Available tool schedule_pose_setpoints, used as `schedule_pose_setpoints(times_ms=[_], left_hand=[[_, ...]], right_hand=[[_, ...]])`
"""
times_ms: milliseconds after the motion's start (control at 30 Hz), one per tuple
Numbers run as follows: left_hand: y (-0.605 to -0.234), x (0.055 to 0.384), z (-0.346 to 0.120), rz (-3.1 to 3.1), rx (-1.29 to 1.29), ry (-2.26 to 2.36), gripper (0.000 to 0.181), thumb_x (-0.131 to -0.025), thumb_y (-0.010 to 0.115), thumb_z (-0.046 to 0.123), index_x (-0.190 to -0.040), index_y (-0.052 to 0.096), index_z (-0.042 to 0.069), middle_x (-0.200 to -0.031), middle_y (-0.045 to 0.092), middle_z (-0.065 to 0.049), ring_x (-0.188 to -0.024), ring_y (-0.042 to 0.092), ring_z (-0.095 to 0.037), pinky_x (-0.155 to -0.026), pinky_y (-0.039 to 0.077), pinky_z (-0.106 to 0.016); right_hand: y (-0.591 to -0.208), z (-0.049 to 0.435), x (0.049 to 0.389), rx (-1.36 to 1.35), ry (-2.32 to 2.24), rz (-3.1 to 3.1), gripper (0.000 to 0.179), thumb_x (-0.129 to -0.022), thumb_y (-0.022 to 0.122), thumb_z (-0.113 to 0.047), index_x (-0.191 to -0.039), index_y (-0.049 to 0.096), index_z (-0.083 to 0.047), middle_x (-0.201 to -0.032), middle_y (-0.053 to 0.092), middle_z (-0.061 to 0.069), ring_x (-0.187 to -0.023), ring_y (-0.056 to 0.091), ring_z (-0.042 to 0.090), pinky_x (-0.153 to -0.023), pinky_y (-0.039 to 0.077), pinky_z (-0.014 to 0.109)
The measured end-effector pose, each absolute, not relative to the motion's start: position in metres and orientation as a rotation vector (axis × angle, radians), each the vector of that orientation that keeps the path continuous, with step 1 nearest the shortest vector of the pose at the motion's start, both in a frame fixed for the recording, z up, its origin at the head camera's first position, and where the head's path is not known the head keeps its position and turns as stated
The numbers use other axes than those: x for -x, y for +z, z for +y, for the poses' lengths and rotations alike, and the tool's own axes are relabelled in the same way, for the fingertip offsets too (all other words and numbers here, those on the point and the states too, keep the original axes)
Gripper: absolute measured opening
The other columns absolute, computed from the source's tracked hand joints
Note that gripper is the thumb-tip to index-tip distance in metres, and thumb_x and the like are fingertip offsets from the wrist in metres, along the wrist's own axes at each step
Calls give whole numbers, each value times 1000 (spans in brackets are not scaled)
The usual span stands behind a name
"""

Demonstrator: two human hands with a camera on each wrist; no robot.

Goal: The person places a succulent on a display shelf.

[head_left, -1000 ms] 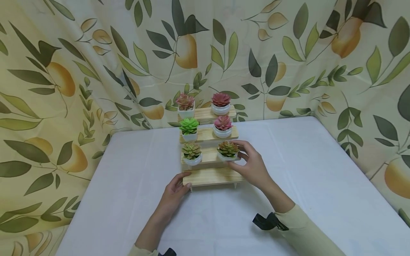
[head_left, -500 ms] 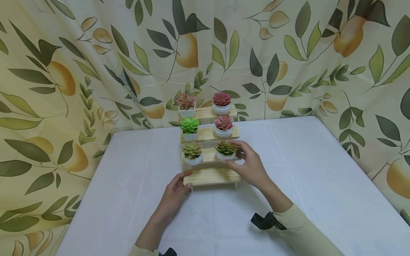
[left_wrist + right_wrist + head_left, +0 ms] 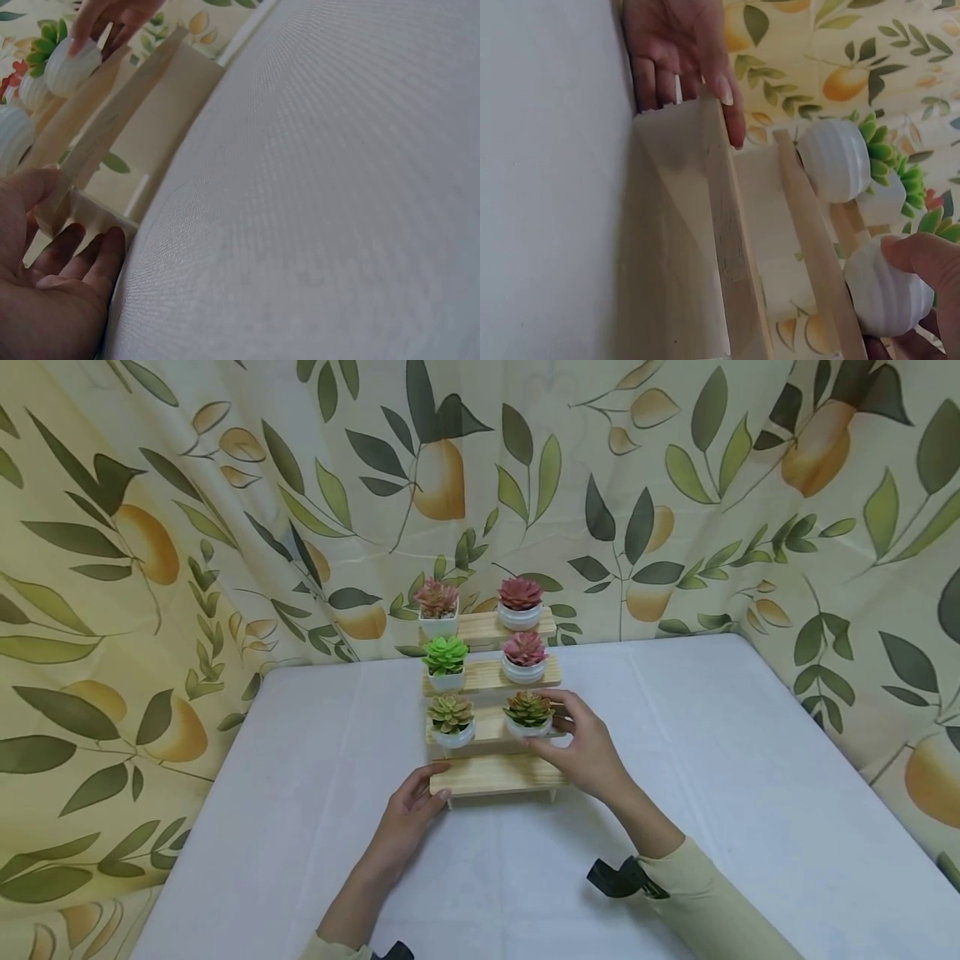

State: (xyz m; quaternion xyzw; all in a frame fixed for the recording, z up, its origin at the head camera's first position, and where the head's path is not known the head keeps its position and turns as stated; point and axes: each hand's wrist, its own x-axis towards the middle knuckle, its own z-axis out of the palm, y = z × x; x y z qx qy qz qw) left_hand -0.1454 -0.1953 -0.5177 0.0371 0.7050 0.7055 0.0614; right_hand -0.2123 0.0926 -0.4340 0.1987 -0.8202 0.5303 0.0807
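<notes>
A tiered wooden plant stand (image 3: 498, 774) carries small potted succulents in pairs on its upper three steps; the lowest step is bare. My left hand (image 3: 405, 814) grips the left end of that lowest step, its thumb (image 3: 34, 186) against the board and the other fingers curled at the side support. My right hand (image 3: 592, 752) holds a brownish-green succulent (image 3: 528, 708) by its round white ribbed pot (image 3: 885, 289), at the right end of the second step up. In the right wrist view, the thumb lies on the pot's side.
A paler green succulent (image 3: 451, 714) stands left of the held one. Behind are a bright green succulent (image 3: 446, 654), a pink one (image 3: 524, 649), a reddish one (image 3: 437, 600) and a dark red one (image 3: 520, 594). A leaf-and-fruit patterned curtain (image 3: 540, 485) hangs behind the white-covered table (image 3: 300, 760).
My right hand has shifted the succulent slightly left along its step, then kept it there. My left hand stays at the end of the stand.
</notes>
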Motion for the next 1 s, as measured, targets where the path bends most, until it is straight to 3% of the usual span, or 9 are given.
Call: schedule_pose_setpoints(times_ms=[600,1000], left_hand=[[-516,147,-194,2135,-115,2135,42,-101,71,18,-141,60,14,-166,29,-13,-148,34,-27,-111,40,-30],[-518,148,-197,2138,-58,2128,42,-100,72,20,-140,61,16,-167,27,-13,-148,34,-29,-114,38,-37]], right_hand=[[-434,93,211,-567,1574,-2450,67,-86,87,-10,-143,52,-8,-140,56,9,-125,58,28,-101,54,44],[-442,112,200,-529,1499,-2467,69,-86,88,-15,-143,52,-4,-142,56,11,-129,55,30,-106,49,47]])
